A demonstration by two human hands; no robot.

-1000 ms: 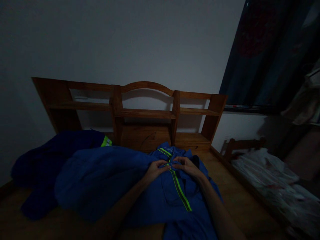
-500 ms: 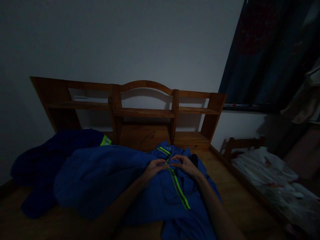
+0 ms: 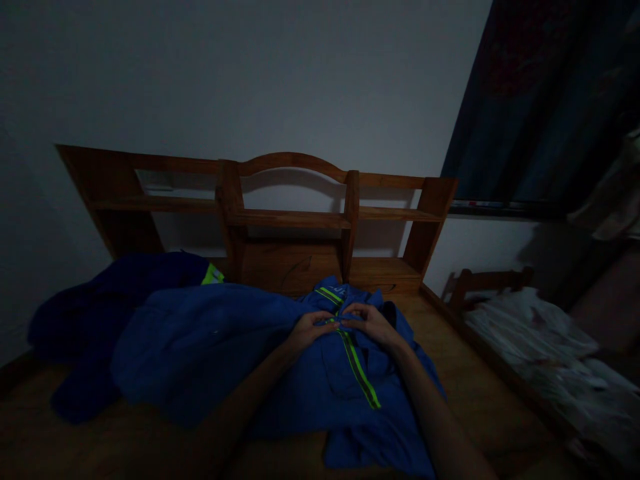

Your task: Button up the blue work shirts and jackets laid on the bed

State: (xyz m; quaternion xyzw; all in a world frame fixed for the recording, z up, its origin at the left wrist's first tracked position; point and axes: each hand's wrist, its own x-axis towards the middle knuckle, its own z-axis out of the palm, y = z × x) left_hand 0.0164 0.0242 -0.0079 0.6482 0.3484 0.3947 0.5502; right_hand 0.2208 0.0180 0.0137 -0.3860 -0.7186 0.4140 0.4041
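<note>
A blue work jacket [image 3: 305,393] with yellow-green reflective stripes lies spread on a wooden surface. My left hand [image 3: 311,328] pinches its cloth near the front middle, beside the stripe. Close against it, my right hand [image 3: 371,323] grips the same part of the jacket from the other side, fingertips almost meeting the left ones. Whatever small fastening may be between the fingertips is too dark to make out. Pale lettering shows on the jacket beyond the hands.
A darker blue garment [image 3: 100,307] with a reflective band lies heaped at the left. Behind stands a wooden headboard with shelves [image 3: 290,219] against the wall. At the right, white plastic bags [image 3: 535,327] lie past the wooden edge, below a dark curtain [image 3: 505,133].
The view has tilted slightly, so everything sits a little higher in the picture. Both hands stay at the same spot on the jacket, with only small finger shifts.
</note>
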